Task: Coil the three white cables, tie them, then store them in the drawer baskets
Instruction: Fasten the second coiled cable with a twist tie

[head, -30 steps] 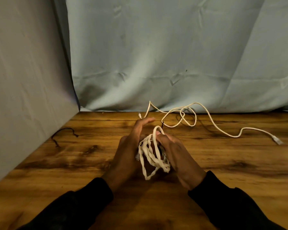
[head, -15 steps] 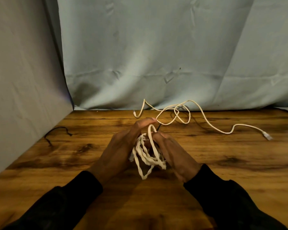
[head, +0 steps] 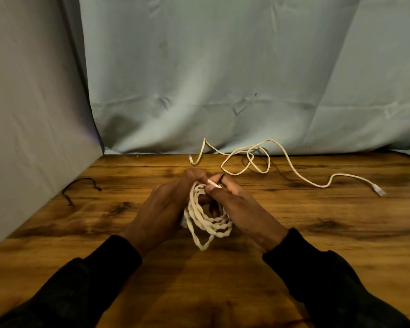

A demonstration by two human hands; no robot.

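A coiled white braided cable [head: 207, 221] hangs between my two hands just above the wooden table [head: 317, 245]. My left hand [head: 161, 209] grips the coil's left side. My right hand [head: 242, 209] pinches the cable's white end near the top of the coil, with a thin dark tie poking up beside its fingertips. A second white cable [head: 291, 166] lies loose and tangled on the table behind my hands, one plug at the far right. No third cable, drawer or basket is in view.
A short black twist tie [head: 81, 187] lies on the table at the left, near the grey cloth wall [head: 33, 114]. A pale blue cloth backdrop [head: 223, 79] closes off the table's far edge.
The loop that stood above the coil has been drawn down. My right hand now pinches the cable end at the coil's top. The view has shifted slightly.
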